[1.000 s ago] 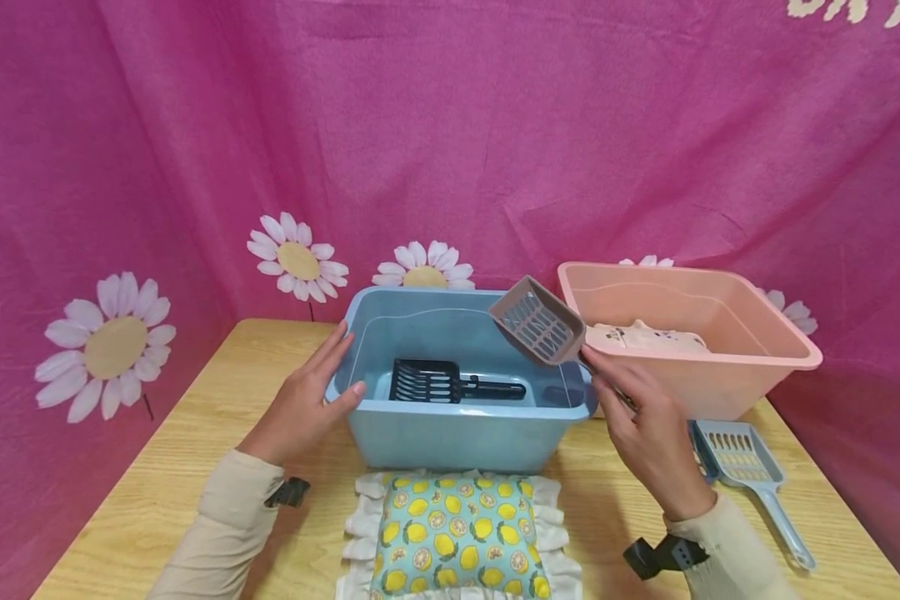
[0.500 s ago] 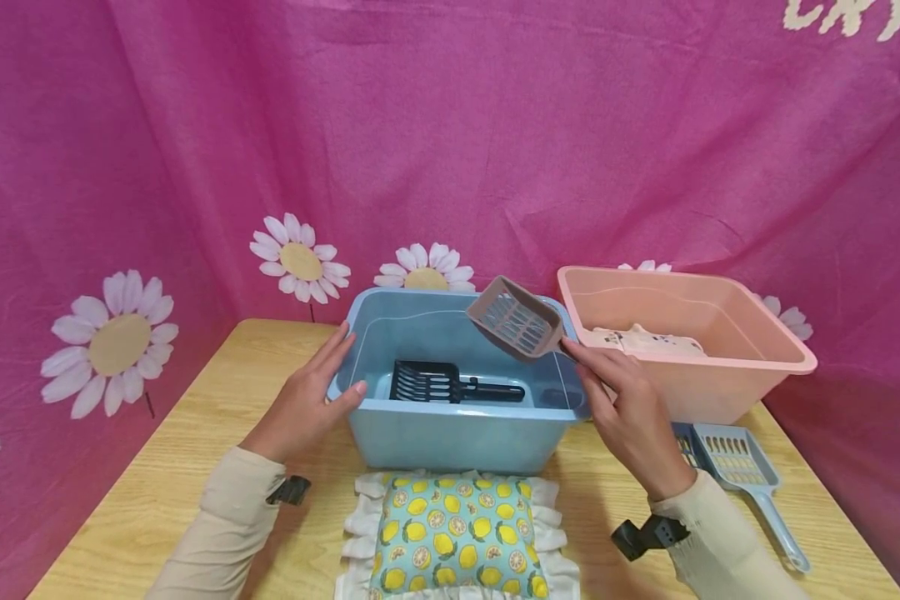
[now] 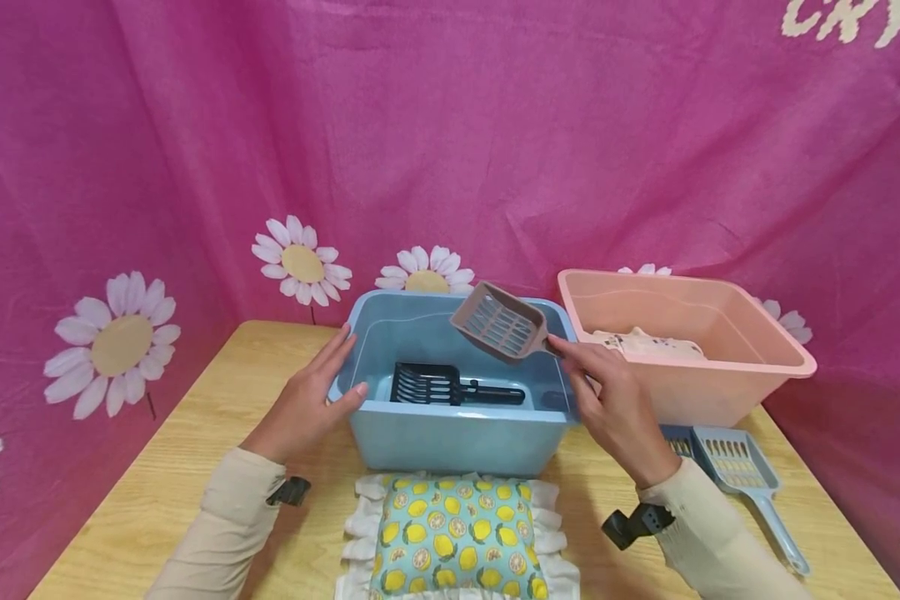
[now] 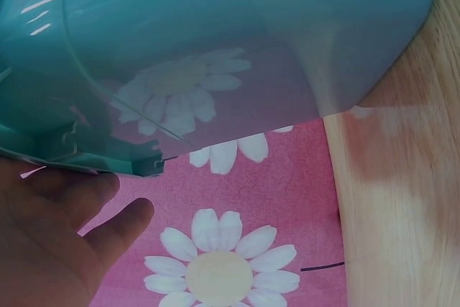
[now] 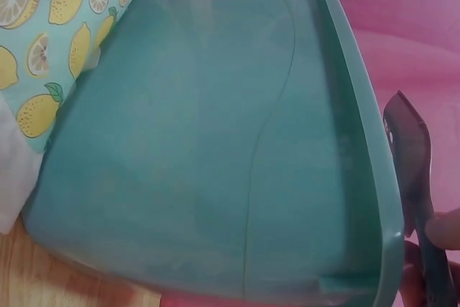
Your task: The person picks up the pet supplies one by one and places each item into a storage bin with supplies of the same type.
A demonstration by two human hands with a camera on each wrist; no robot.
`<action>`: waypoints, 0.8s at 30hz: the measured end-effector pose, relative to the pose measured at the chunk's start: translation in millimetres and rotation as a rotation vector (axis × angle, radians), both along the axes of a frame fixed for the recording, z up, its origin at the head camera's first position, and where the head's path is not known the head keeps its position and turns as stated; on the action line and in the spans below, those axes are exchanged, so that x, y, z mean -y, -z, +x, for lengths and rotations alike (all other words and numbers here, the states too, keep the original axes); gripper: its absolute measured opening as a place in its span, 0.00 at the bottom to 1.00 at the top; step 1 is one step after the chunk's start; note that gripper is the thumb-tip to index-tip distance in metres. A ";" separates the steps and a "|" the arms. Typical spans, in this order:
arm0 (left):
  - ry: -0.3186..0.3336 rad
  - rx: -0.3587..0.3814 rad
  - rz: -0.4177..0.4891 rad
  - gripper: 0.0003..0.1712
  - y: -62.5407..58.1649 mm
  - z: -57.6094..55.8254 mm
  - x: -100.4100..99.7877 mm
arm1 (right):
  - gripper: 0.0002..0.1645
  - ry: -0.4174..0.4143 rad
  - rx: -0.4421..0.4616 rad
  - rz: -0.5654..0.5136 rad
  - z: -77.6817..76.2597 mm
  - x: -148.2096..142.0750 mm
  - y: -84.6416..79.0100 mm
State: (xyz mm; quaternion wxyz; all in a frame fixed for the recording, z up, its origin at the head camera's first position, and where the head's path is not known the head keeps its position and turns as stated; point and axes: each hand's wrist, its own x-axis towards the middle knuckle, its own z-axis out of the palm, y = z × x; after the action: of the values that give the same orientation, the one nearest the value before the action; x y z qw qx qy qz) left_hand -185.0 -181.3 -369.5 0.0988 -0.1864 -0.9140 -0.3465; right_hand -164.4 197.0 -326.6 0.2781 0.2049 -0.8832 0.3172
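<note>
My right hand (image 3: pixel 615 408) pinches the handle of a brown slotted litter scoop (image 3: pixel 501 323), whose head hangs tilted over the right part of a light-blue litter box (image 3: pixel 453 442). Seen from the right wrist, that scoop (image 5: pixel 415 156) is edge-on just beyond the box's rim. Inside the box lies a black litter scoop (image 3: pixel 461 388), handle pointing right. My left hand (image 3: pixel 307 408) rests at the box's left end with fingers extended along the rim and thumb at the front corner. In the left wrist view its fingers (image 4: pixel 118 224) are loosely spread at the rim, holding no tool.
A pink litter box (image 3: pixel 712 383) stands to the right with a pale patterned item (image 3: pixel 645 343) inside. In front of it lie a grey-blue scoop (image 3: pixel 767 512) and a dark-blue one (image 3: pixel 677 440). A ruffled lemon-print cushion (image 3: pixel 457 533) sits in front of the blue box. A pink curtain hangs behind.
My right hand has moved left with the brown scoop, bringing its head from the blue box's right end further over the box. The left hand has stayed in place.
</note>
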 end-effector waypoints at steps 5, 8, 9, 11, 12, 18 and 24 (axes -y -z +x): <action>0.006 0.013 0.000 0.48 1.8 0.4 0.1 | 0.26 -0.042 0.012 0.007 -7.4 2.7 -0.1; 0.004 0.007 0.001 0.47 1.8 0.1 -0.1 | 0.25 -0.061 0.005 0.002 -13.5 3.4 -1.4; 0.003 0.006 0.002 0.47 1.8 0.0 -0.1 | 0.25 -0.068 0.005 -0.002 -15.4 3.6 -1.7; 0.003 0.003 0.003 0.47 1.5 0.1 -0.1 | 0.25 -0.074 0.008 -0.006 -18.5 3.7 -2.1; 0.006 0.000 0.003 0.47 1.7 -0.2 0.1 | 0.24 -0.075 0.011 -0.007 -19.8 3.8 -2.0; 0.019 -0.012 0.010 0.45 1.8 -0.7 0.5 | 0.24 -0.068 0.067 -0.027 -26.2 5.1 -1.7; 0.017 -0.007 0.014 0.46 1.2 -1.3 1.7 | 0.22 -0.038 0.141 -0.074 -30.2 6.6 -3.1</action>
State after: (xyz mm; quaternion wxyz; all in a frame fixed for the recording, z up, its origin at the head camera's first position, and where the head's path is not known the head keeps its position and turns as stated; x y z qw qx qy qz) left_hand -186.3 -182.9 -370.7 0.1006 -0.1949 -0.9095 -0.3530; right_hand -194.6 190.4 -323.4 0.2167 0.1883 -0.8843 0.3682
